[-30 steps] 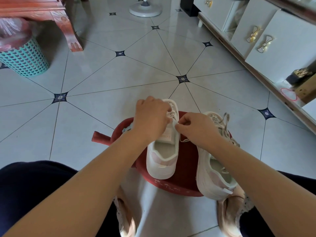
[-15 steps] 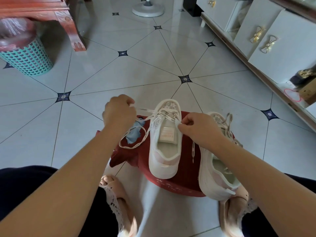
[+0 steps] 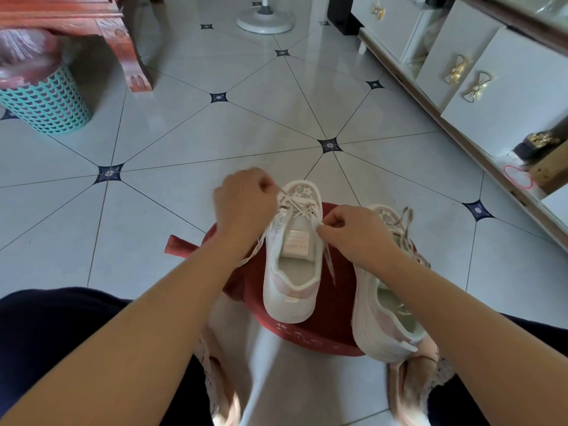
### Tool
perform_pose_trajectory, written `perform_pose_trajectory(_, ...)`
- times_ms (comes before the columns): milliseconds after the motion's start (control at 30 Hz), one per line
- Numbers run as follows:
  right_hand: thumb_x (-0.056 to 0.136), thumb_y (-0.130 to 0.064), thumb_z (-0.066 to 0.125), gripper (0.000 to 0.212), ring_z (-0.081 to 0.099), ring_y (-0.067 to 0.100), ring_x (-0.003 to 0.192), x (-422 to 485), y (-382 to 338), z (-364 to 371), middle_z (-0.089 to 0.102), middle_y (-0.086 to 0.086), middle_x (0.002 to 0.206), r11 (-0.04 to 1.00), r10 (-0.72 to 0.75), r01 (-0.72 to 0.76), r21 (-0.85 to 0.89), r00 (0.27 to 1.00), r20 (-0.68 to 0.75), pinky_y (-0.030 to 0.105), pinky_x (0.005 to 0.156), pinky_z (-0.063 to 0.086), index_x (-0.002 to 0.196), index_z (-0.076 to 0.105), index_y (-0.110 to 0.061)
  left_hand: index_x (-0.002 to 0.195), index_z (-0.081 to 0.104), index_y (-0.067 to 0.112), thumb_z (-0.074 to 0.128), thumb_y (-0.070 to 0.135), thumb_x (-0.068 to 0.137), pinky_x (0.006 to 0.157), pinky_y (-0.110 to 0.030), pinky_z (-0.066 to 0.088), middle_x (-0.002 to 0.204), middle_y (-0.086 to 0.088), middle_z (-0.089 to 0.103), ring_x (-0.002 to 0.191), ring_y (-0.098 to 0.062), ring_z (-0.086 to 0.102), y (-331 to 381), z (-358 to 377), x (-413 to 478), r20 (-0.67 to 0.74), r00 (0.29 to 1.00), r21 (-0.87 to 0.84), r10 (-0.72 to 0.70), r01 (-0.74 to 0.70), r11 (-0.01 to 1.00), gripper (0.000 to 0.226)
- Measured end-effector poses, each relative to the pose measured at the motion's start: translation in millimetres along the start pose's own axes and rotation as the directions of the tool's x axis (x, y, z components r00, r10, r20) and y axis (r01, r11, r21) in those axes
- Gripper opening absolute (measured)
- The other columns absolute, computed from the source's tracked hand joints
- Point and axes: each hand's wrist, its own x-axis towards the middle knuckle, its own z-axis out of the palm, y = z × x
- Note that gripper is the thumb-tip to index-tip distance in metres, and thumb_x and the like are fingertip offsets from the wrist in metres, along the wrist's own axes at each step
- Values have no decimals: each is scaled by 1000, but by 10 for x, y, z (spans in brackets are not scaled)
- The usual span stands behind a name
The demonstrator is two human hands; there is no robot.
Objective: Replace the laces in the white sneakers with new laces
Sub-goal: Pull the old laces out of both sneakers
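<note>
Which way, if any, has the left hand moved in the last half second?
Yes: the left hand moved right, up to the left sneaker's toe on the red stool.

Two white sneakers (image 3: 292,265) (image 3: 387,305), laced (image 3: 295,207), toes pointing away.

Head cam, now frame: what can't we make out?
Head view only:
1. Grip of the left hand on the lace: its fingers curl out of sight behind the knuckles.
2. Lacing of the second sneaker: the right hand and forearm cover most of it.
3. Basket: cut off by the left edge.
</note>
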Motion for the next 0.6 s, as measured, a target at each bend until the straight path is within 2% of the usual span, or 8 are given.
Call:
perform_pose_trajectory(33, 84, -28, 60, 10, 50, 4, 61, 3, 2, 4, 57, -12, 68, 1000, 1, -1, -1, 1000, 2, 22, 56, 41, 76, 60, -23, 76, 63, 23, 56, 22, 83, 82, -33, 45, 78, 7, 62, 86, -21, 58, -77, -70, 36, -14, 992, -90, -129, 127, 988, 11)
perform_pose_trajectory(100, 85, -29, 59, 9, 48, 3, 61, 8, 1, 9, 57, -12, 68, 1000, -4, 5, -12, 1000, 2, 20, 54, 38, 79, 61, -22, 75, 61, 20, 54, 19, 82, 77, -33, 46, 71, 7, 58, 80, -22, 57, -225, -169, 53, -36, 958, -143, -284, 276, 950, 10)
perform_pose_trajectory(200, 85, -29, 59, 9, 47, 2, 60, 7, -11, 12, 55, -13, 67, 1000, -9, 9, -22, 1000, 5, 19, 52, 35, 80, 61, -21, 80, 61, 16, 51, 17, 83, 68, -31, 44, 67, 4, 56, 72, -24, 55, -367, -259, 55, -133, 904, -249, -407, 367, 896, 10)
perform_pose_trajectory(267, 85, -28, 59, 9, 47, 2, 60, 13, -6, 16, 55, -13, 67, 1000, -5, 5, -22, 1000, 4, 19, 51, 34, 79, 60, -22, 84, 60, 16, 50, 15, 84, 66, -29, 44, 69, 4, 56, 73, -23, 54, -383, -300, 95, -163, 886, -321, -433, 368, 873, 10)
perform_pose_trajectory(333, 85, -29, 59, 9, 48, 2, 59, 17, 9, 18, 56, -12, 67, 1000, -1, 1, -18, 1000, 3, 19, 52, 36, 79, 61, -22, 91, 62, 20, 51, 14, 83, 75, -30, 43, 87, 3, 64, 86, -22, 56, -314, -278, 103, -99, 951, -166, -292, 273, 947, 16)
perform_pose_trajectory(433, 84, -30, 60, 10, 48, 2, 61, 18, 20, 13, 56, -12, 68, 1000, -4, 4, -21, 1000, 7, 20, 54, 38, 78, 60, -23, 109, 62, 27, 57, 27, 84, 95, -33, 31, 121, 7, 58, 116, -20, 46, -65, -131, -41, 70, 996, 94, 51, -57, 994, 25)
perform_pose_trajectory(533, 84, -31, 61, 11, 48, 3, 62, 19, 27, 12, 54, -12, 66, 1000, -16, 16, -12, 1000, 0, 21, 54, 37, 77, 59, -23, 119, 57, 30, 53, 46, 87, 98, -35, 24, 126, 8, 54, 123, -18, 39, 123, 79, -185, 261, 902, 271, 344, -411, 871, 36)
perform_pose_trajectory(600, 83, -32, 61, 11, 48, 4, 62, 23, 23, 17, 53, -13, 66, 999, -26, 26, -19, 1000, -2, 21, 53, 34, 78, 59, -23, 116, 58, 26, 48, 44, 89, 95, -35, 23, 121, 5, 56, 119, -19, 40, 140, 188, -200, 323, 863, 354, 389, -491, 796, 33)
